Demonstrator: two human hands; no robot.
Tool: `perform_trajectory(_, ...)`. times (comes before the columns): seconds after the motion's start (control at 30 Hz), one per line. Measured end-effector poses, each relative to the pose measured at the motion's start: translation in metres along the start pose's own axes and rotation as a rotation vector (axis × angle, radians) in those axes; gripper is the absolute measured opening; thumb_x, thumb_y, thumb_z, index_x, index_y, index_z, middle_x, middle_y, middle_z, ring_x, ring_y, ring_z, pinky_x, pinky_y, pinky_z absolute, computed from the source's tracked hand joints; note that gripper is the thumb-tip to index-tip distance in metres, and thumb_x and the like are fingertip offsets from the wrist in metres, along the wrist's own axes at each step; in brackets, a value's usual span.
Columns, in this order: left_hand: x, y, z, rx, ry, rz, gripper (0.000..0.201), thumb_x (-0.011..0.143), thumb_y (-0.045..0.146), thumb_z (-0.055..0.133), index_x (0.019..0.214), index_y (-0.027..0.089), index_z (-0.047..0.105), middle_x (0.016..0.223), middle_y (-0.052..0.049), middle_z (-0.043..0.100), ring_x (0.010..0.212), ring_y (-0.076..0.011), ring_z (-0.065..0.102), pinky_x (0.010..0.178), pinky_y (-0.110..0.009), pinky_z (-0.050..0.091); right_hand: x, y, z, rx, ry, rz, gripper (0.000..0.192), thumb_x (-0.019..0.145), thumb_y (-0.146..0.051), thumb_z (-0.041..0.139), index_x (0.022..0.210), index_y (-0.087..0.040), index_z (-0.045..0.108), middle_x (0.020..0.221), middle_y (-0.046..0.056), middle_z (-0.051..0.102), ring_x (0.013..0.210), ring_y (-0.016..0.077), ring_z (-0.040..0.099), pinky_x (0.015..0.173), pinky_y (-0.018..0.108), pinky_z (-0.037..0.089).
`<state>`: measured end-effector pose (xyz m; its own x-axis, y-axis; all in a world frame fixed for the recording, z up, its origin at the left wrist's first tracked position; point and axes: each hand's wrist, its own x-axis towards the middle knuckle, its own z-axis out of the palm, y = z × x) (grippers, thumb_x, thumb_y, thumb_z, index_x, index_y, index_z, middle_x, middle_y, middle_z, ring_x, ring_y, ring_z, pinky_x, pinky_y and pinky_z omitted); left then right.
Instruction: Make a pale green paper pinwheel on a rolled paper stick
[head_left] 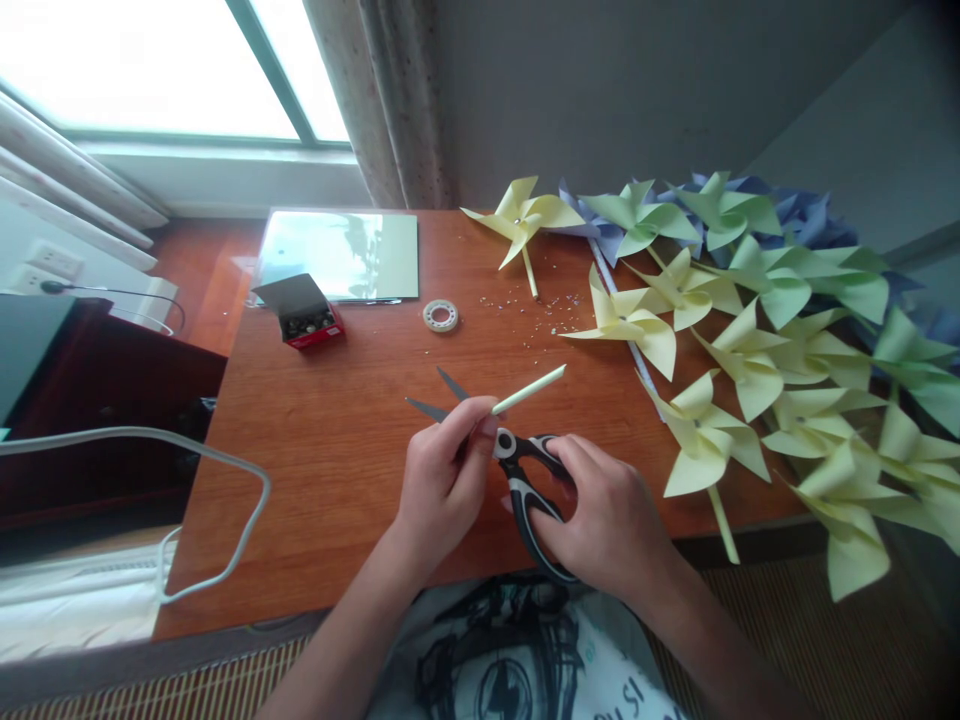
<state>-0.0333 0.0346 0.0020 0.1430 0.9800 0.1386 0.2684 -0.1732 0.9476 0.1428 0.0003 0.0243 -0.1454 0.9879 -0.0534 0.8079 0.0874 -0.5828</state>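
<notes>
My left hand [444,478] pinches one end of a thin pale yellow paper stick [529,389] that points up and to the right over the wooden table [337,450]. My right hand [604,515] grips the black and grey handles of a pair of scissors [517,470]. The scissor blades are spread open and point left, behind my left hand's fingers. Both hands hover near the table's front edge, close together.
Many yellow, green and blue paper pinwheels [750,330] cover the table's right side. A roll of tape [440,315], a small red box [307,318], a glossy sheet [339,253] and scattered small beads [525,303] lie further back. A white cable [225,470] loops at left.
</notes>
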Motion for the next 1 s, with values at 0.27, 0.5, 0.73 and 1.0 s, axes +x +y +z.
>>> perform_trajectory(0.27, 0.000, -0.004, 0.002, 0.007, 0.056, 0.065, 0.012, 0.099, 0.020, 0.054, 0.105, 0.017, 0.064, 0.070, 0.005, 0.051, 0.060, -0.0079, 0.043, 0.057, -0.018, 0.038, 0.000, 0.008, 0.006, -0.003, 0.047, -0.058, 0.014, 0.085, -0.031, 0.071, 0.085, -0.021, 0.062, 0.078, 0.002, 0.071, 0.073, 0.0224, 0.070, 0.066, 0.030, 0.044)
perform_trajectory(0.5, 0.001, -0.003, 0.001, -0.011, 0.022, 0.081, 0.012, 0.100, 0.020, 0.053, 0.104, 0.017, 0.064, 0.069, 0.004, 0.052, 0.058, -0.0074, 0.044, 0.056, -0.017, 0.039, 0.002, 0.001, -0.005, -0.080, -0.036, 0.024, 0.034, 0.081, -0.044, 0.073, 0.100, -0.019, 0.060, 0.086, 0.005, 0.070, 0.072, 0.0248, 0.068, 0.063, 0.033, 0.044)
perform_trajectory(0.73, -0.002, -0.007, 0.000, -0.096, 0.059, 0.027, 0.019, 0.099, 0.023, 0.056, 0.109, 0.017, 0.071, 0.072, 0.000, 0.061, 0.059, -0.0091, 0.050, 0.057, -0.020, 0.042, 0.003, -0.002, -0.018, -0.081, -0.128, 0.037, 0.043, 0.082, -0.047, 0.072, 0.109, -0.017, 0.055, 0.098, 0.008, 0.068, 0.091, 0.0294, 0.068, 0.074, 0.037, 0.048)
perform_trajectory(1.0, 0.004, 0.002, -0.008, -0.320, 0.403, -0.094, 0.018, 0.096, 0.034, 0.063, 0.101, 0.021, 0.074, 0.056, 0.005, 0.039, 0.050, -0.0092, 0.035, 0.047, -0.023, 0.027, 0.000, 0.008, -0.020, -0.106, -0.104, 0.084, 0.037, 0.081, -0.044, 0.075, 0.103, -0.020, 0.058, 0.092, 0.006, 0.068, 0.084, 0.0273, 0.068, 0.071, 0.036, 0.048)
